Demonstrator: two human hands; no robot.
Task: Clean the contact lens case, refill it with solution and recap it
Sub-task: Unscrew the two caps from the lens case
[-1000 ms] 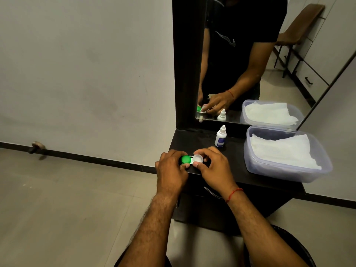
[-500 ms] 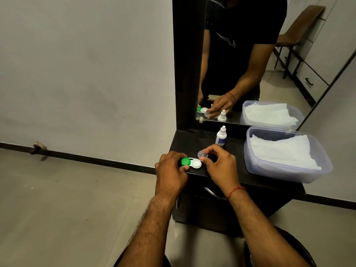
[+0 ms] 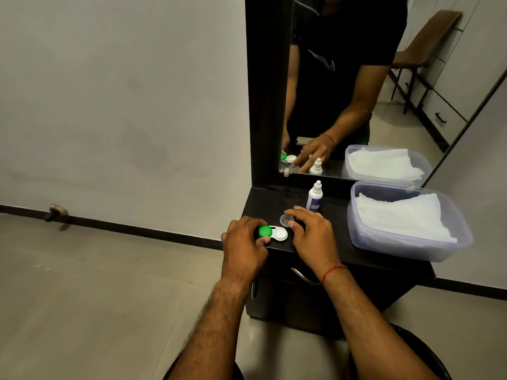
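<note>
The white contact lens case (image 3: 277, 233) lies at the front left of the black dresser top (image 3: 271, 201). Its left well still wears a green cap (image 3: 265, 231); its right well is uncovered. My left hand (image 3: 241, 248) grips the case around the green-capped end. A clear cap (image 3: 286, 220) lies on the dresser just behind the open well. My right hand (image 3: 315, 234) rests beside it with fingers spread, index finger and thumb either side of the cap, not gripping it. A small white solution bottle (image 3: 314, 198) stands capped behind my right hand.
A clear plastic tub (image 3: 411, 244) with white tissues (image 3: 403, 215) stands on the right of the dresser. A mirror (image 3: 343, 91) rises behind and reflects the hands. A metal drawer handle (image 3: 304, 278) sits under the front edge. To the left are the wall and the bare floor.
My right hand took the clear cap off the case's right well, carried it back and set it down on the dresser. My left hand has kept its hold on the case.
</note>
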